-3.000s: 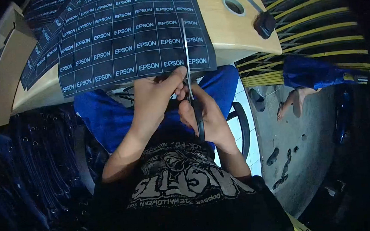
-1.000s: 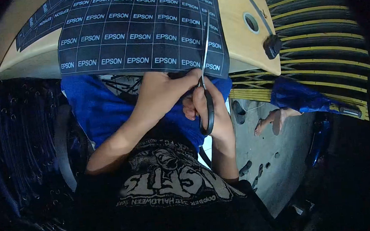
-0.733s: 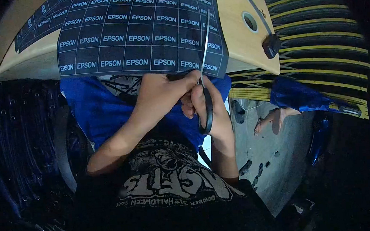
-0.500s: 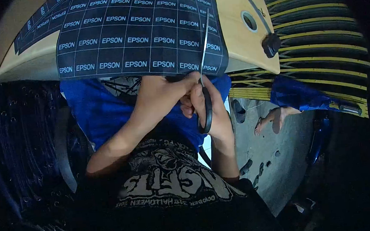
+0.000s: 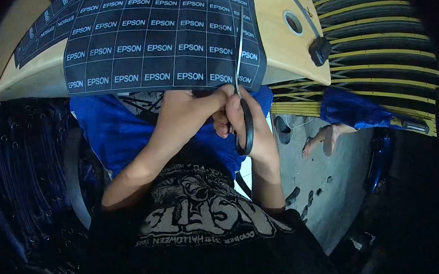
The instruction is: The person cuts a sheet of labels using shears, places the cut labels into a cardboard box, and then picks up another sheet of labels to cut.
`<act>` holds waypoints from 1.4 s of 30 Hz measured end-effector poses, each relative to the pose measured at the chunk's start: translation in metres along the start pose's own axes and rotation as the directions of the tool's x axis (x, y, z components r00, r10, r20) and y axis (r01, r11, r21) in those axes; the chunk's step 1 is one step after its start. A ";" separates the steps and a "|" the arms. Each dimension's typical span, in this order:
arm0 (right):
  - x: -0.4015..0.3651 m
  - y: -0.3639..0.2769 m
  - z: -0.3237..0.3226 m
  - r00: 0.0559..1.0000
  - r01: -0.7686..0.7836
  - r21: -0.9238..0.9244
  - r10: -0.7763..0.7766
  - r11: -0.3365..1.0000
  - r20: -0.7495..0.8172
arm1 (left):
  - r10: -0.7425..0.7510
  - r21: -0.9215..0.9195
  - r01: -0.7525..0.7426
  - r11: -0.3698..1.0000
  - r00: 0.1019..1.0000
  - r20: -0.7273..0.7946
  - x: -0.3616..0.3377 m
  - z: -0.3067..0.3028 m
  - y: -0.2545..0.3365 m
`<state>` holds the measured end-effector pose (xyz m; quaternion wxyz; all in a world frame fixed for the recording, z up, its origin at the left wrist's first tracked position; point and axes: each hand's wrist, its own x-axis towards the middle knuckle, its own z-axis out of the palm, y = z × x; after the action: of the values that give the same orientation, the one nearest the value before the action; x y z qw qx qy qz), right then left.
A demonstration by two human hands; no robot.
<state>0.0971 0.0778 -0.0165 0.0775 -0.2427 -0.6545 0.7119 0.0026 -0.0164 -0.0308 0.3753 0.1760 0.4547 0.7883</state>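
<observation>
A black sheet (image 5: pixel 142 45) printed with a white grid and rows of "EPSON" lies over the table and hangs slightly past its front edge. My right hand (image 5: pixel 255 127) grips the black-handled scissors (image 5: pixel 248 130), thumb and fingers around the loops. Their long silver blade points away from me and lies over the sheet's right part, along the last column of the print. Close beside it, my left hand (image 5: pixel 199 108) pinches the sheet's near edge, just left of the blade. The lower blade is hidden under the sheet.
The pale wooden table (image 5: pixel 279 51) has a round hole and a dark knob (image 5: pixel 319 51) at its right corner. More printed sheet (image 5: pixel 34 40) lies at the left. A yellow-slatted folding gate (image 5: pixel 375 39) stands at right, with another person's foot (image 5: pixel 329 139) below.
The view has shifted slightly, so the sheet and table appear a little further left. Both hands and the scissors keep nearly the same place at the sheet's near edge.
</observation>
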 end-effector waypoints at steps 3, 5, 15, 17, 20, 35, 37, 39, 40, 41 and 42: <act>0.000 -0.002 0.000 1.000 -0.025 -0.009 0.025 1.000 0.007 | 0.002 -0.042 -0.003 0.999 1.000 -0.013 0.001 0.000 -0.001; 0.000 -0.004 0.001 0.999 -0.046 -0.016 0.046 0.999 -0.001 | 0.012 -0.029 -0.013 1.000 1.000 -0.025 0.001 0.000 0.000; 0.001 -0.013 0.002 0.999 -0.018 -0.141 0.025 0.990 0.043 | -0.053 -0.041 0.055 0.998 0.998 0.036 0.001 -0.006 0.001; 0.001 -0.013 0.002 0.999 -0.030 -0.161 0.037 0.986 0.036 | 0.019 0.083 -0.017 0.996 1.000 -0.024 0.002 -0.005 -0.002; 0.001 -0.010 0.001 0.996 -0.061 -0.115 0.067 0.992 0.052 | -0.062 -0.081 0.063 0.995 0.998 0.008 0.001 -0.006 -0.002; 0.004 -0.015 0.008 0.998 -0.047 -0.110 0.050 0.993 0.025 | -0.142 -0.014 0.142 0.990 0.989 0.027 -0.003 -0.009 0.008; 0.005 -0.014 0.007 0.999 -0.017 -0.145 0.023 0.989 0.038 | -0.127 -0.013 0.127 0.992 0.991 0.030 -0.003 -0.010 0.009; 0.008 -0.009 0.006 1.000 -0.002 -0.117 0.005 0.993 0.024 | -0.061 -0.026 0.061 0.998 0.998 0.034 -0.004 -0.010 0.006; 0.008 -0.008 0.006 1.000 0.012 -0.092 -0.011 0.996 0.011 | -0.060 -0.026 0.061 0.998 0.998 0.035 -0.004 -0.010 0.007; 0.009 -0.008 0.006 1.000 0.013 -0.092 -0.012 0.996 0.010 | -0.071 -0.008 0.071 0.997 0.997 0.043 -0.004 -0.011 0.008; 0.009 -0.008 0.006 1.000 -0.001 -0.086 0.002 0.996 0.010 | -0.082 0.010 0.082 0.997 0.995 0.051 -0.005 -0.011 0.008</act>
<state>0.0853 0.0774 -0.0103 0.0631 -0.2425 -0.6847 0.6844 -0.0048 -0.0288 -0.0293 0.4182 0.1787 0.4550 0.7656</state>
